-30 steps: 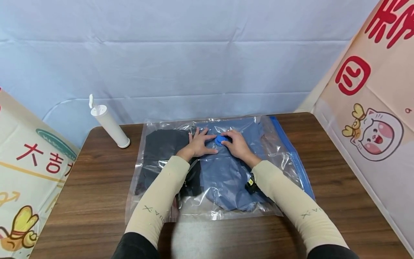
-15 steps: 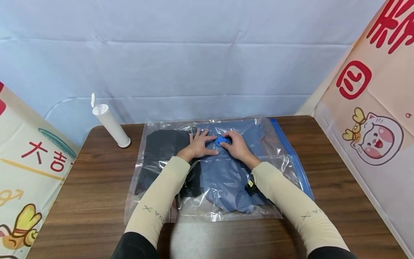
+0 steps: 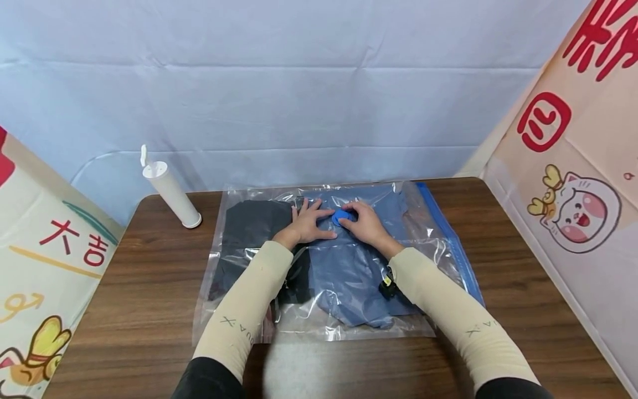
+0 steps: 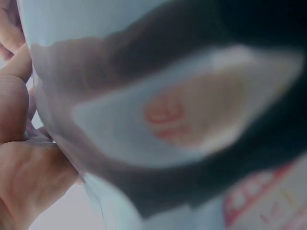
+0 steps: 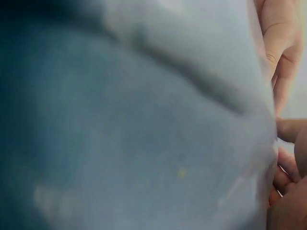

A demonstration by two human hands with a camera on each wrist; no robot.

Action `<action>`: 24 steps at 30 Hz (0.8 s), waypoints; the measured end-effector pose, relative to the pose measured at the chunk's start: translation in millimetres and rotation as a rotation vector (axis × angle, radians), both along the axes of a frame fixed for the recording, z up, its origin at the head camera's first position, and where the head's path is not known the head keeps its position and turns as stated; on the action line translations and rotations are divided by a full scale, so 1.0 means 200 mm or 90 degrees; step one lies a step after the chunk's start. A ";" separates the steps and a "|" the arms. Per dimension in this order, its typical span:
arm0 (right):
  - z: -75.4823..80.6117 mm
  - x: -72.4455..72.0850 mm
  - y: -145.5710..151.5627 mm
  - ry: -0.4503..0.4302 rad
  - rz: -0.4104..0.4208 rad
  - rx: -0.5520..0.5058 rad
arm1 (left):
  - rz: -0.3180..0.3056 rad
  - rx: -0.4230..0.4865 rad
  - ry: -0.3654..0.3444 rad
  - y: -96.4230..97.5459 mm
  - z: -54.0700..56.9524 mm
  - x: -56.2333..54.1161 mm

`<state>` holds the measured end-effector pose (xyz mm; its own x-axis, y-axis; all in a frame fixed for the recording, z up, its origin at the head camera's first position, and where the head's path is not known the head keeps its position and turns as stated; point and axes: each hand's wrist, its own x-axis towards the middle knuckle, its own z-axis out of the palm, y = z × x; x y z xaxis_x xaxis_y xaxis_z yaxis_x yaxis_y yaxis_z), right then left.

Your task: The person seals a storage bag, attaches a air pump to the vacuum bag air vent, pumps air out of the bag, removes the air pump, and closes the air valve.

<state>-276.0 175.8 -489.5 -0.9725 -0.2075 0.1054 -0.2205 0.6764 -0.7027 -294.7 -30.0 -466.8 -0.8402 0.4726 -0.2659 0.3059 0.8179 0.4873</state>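
Observation:
A clear plastic bag (image 3: pixel 319 332) with a blue strip along its right edge lies flat on the table. Dark folded cloth (image 3: pixel 254 219) fills its left side and blue cloth (image 3: pixel 349 277) its middle. On top of the bag sits a round blue cap (image 3: pixel 341 217). My right hand (image 3: pixel 368 224) grips this cap between thumb and fingers. Spread fingers of my left hand (image 3: pixel 304 226) press on the bag just left of the cap. In both wrist views the bag's film is close and blurred, with parts of the hands at the edge.
A white cylinder (image 3: pixel 171 194) with a flipped-up lid stands at the table's back left. The wooden table (image 3: pixel 518 299) ends at a pale blue cloth backdrop (image 3: pixel 299 100). Printed banners hang at both sides.
Both hands stay at nearly the same spot on the bag. My right fingers keep their grip on the blue cap. The head view has shifted slightly.

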 end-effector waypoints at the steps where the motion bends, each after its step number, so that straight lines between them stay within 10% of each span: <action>1: 0.00 0.00 0.00 -0.002 -0.003 0.000 | -0.001 0.002 0.001 0.00 0.00 0.00; 24: 0.00 -0.01 -0.01 0.013 -0.016 -0.012 | -0.001 0.010 0.004 0.00 -0.01 0.00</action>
